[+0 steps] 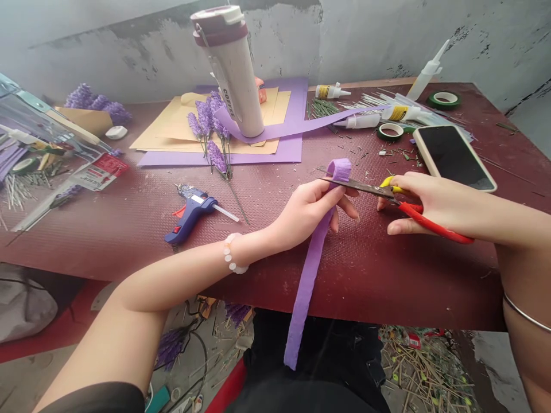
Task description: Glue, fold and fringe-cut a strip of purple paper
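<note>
A strip of purple crepe paper (307,275) is pinched in my left hand (307,206). Its upper end curls over above my fingers, and the long tail hangs past the table edge toward my lap. My right hand (426,201) grips a pair of scissors (368,187) with one yellow and one red handle. The blades point left and cross the paper just below the curled end, close to my left fingertips. Whether the blades have cut into the paper cannot be made out.
A blue glue gun (193,215) lies left of my hands. Behind it are purple flower stems (210,123), a coffee tumbler (235,74) on paper sheets (288,155), and a loose purple strip (301,127). A phone (456,155), green tape rolls (390,132) and glue bottles (426,74) sit right.
</note>
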`<state>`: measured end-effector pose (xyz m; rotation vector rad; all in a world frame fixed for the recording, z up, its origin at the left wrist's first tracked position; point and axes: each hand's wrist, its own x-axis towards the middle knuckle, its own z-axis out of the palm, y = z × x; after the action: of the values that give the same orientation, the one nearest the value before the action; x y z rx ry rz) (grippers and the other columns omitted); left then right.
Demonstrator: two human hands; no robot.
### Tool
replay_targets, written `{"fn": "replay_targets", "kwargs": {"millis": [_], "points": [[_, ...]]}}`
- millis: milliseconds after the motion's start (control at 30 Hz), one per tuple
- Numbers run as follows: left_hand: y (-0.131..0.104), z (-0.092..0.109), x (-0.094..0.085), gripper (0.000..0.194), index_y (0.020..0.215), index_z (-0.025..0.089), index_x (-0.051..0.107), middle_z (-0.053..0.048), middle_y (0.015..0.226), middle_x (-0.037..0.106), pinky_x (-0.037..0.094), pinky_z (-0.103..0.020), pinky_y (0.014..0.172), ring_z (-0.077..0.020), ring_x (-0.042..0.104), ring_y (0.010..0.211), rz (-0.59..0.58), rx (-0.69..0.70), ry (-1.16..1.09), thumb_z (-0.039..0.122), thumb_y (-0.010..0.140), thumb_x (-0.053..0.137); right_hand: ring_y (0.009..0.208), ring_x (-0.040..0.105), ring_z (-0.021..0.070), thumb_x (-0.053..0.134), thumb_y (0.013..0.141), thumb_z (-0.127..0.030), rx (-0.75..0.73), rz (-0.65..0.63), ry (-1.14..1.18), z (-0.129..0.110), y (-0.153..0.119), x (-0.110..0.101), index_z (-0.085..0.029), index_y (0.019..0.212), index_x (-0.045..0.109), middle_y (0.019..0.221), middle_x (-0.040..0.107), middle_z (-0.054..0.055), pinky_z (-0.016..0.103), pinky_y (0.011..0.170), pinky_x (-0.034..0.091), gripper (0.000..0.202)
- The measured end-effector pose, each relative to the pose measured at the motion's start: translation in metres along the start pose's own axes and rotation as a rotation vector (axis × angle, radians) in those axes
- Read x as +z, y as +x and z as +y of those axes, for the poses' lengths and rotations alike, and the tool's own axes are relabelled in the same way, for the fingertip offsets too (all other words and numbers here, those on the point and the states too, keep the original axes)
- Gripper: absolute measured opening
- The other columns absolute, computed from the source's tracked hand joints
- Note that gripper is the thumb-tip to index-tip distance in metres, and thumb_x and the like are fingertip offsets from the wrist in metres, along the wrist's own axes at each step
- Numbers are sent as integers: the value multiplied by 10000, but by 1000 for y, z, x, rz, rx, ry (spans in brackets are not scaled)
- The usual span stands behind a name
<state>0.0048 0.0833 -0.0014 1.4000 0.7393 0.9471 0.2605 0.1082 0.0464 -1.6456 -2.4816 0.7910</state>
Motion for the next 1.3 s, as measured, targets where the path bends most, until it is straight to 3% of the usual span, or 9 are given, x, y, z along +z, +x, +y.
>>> {"fn": "replay_targets", "kwargs": {"millis": [233,433,533,633,733,967,1167,1300], "points": [[1,0,0,314,1031,137,706,-91,932,860,515,-222,564,-79,644,527,27,6,9,404,1155,597,760,617,345,710,697,-972,-51,123,-104,7,-1,5,-303,975,654,930,655,119,464,667,459,727],[0,-1,-1,306,983,160,675,-53,861,836,516,-231,551,-87,643,513,36,38,-16,426,1132,641,932,660,412,640,879,-884,-161,181,-116,9,-4,7,-290,1091,676,1043,724,178,507,780,491,632],[1,-2,-1,315,979,162,680,-43,835,825,527,-237,560,-91,646,513,35,38,-10,443,1119,659,932,660,398,636,922,-796,-192,233,-122,6,-4,8,-304,979,642,998,736,158,490,784,473,495],[1,-1,0,283,993,157,679,-53,860,833,506,-228,544,-83,635,506,38,23,-2,401,1131,639,766,616,337,647,887,-611,-157,289,-160,4,-3,8,-305,805,535,787,663,102,439,696,390,336],[1,1,0,251,1003,151,684,-51,860,830,494,-216,539,-75,634,507,31,-1,-1,347,1143,614,636,533,286,634,814,-475,-122,348,-251,9,-3,10,-299,754,515,640,561,58,407,654,308,220],[0,4,2,256,990,138,692,-58,855,828,487,-210,536,-68,621,497,46,-6,14,304,1150,581,557,472,268,607,858,-464,-174,380,-329,22,-5,12,-299,733,593,547,496,43,400,636,270,208],[0,4,2,289,1018,129,730,-76,898,845,506,-213,546,-74,640,516,44,-31,42,349,1147,593,540,456,259,578,886,-401,-207,356,-273,20,-6,11,-302,721,557,520,467,29,405,646,261,194],[0,3,1,294,1022,128,749,-76,901,844,520,-215,560,-76,648,525,24,-19,35,349,1142,596,515,396,240,568,889,-404,-237,327,-220,20,-6,9,-300,681,475,489,368,8,402,633,243,250]]}}
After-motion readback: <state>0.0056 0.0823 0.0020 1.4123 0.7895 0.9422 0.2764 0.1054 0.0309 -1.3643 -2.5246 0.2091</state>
